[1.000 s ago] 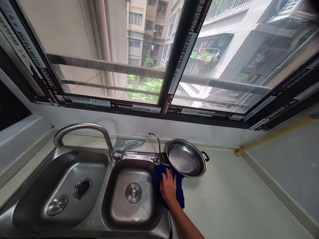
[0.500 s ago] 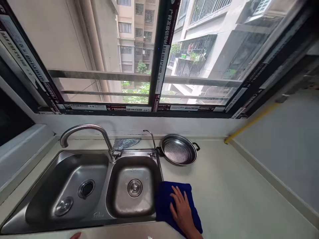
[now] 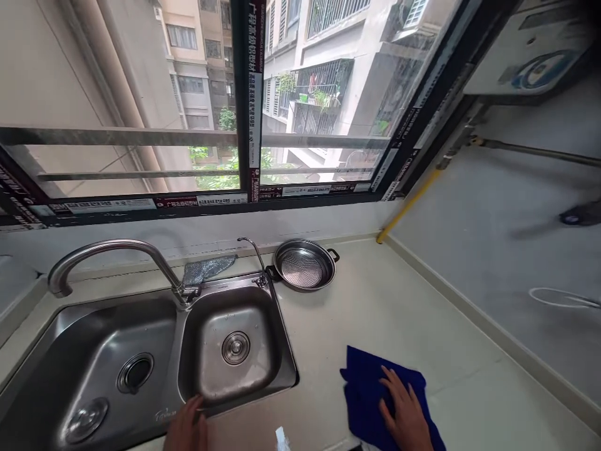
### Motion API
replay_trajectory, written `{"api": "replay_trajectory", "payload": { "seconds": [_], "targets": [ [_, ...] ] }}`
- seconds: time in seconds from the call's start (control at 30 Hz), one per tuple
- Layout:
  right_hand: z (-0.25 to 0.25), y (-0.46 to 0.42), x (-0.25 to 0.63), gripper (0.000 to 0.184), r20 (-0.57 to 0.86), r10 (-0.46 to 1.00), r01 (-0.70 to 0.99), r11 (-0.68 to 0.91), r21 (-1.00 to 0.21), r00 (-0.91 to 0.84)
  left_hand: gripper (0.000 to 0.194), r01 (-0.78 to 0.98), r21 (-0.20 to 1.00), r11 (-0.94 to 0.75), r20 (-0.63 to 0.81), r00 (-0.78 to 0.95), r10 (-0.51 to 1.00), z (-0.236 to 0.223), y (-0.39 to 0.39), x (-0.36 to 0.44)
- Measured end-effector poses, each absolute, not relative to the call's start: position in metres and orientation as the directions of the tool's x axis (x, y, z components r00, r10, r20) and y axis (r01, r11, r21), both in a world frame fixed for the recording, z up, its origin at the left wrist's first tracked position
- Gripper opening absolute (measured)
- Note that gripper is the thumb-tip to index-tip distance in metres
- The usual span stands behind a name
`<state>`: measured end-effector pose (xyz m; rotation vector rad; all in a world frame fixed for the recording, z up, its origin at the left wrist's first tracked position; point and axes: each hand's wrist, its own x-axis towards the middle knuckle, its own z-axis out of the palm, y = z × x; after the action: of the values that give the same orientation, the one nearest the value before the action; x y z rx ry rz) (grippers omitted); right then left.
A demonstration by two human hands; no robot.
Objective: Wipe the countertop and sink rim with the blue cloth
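Note:
My right hand (image 3: 401,407) lies flat on a dark blue cloth (image 3: 364,382), its fingers spread over it. The cloth is spread on the pale countertop (image 3: 319,351), to the right of the sink. At the bottom of the view my left hand (image 3: 186,429) is by the front rim of the steel double sink (image 3: 235,410), near the divider between the bowls. Its fingers are slightly apart with nothing visible in them. The lower part of this hand is cut off by the frame.
A curved steel faucet (image 3: 117,244) and a small thin tap (image 3: 253,250) rise behind the sink. A grey patterned cloth (image 3: 209,268) lies between them. A steel pan (image 3: 304,266) stands on the counter. A yellow pipe (image 3: 408,203) runs up the right-hand wall corner.
My right hand and the blue cloth have moved right, away from the sink's edge. My left hand has come further into view. The camera has turned to the right.

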<state>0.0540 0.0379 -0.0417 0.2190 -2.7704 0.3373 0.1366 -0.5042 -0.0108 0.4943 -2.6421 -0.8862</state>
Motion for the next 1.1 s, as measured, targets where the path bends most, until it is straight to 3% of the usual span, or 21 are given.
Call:
{"api": "replay_trajectory", "payload": {
  "seconds": [0.27,0.43,0.53,0.77,0.93,1.1],
  "targets": [
    [-0.036,0.134,0.091,0.055,0.324,0.341,0.282,0.935,-0.214,-0.882,0.051,-0.116,0.414,0.903,0.098,-0.98,-0.171,-0.008,-0.442,0.087],
    [-0.021,0.147,0.061,0.063,0.272,0.623,0.55,0.779,-0.3,-0.734,0.05,-0.089,0.329,0.94,0.023,-0.995,-0.102,-0.012,-0.44,0.088],
    [-0.017,0.135,0.024,0.06,0.315,0.744,0.661,0.668,-0.342,-0.589,0.049,-0.106,0.329,0.938,-0.061,-0.994,-0.091,-0.012,-0.442,0.086],
    [-0.017,0.086,-0.06,0.053,0.518,0.631,0.606,0.757,-0.246,-0.577,0.053,-0.202,0.329,0.923,-0.181,-0.972,-0.149,-0.008,-0.443,0.081],
    [-0.008,0.024,-0.11,0.053,0.453,0.507,0.495,0.855,-0.155,-0.733,0.054,-0.246,0.323,0.914,-0.222,-0.958,-0.18,0.0,-0.441,0.079],
    [0.002,-0.069,-0.133,0.055,0.35,0.288,0.268,0.958,-0.106,-0.891,0.049,-0.256,0.316,0.913,-0.179,-0.962,-0.207,0.006,-0.438,0.081]
  ]
}}
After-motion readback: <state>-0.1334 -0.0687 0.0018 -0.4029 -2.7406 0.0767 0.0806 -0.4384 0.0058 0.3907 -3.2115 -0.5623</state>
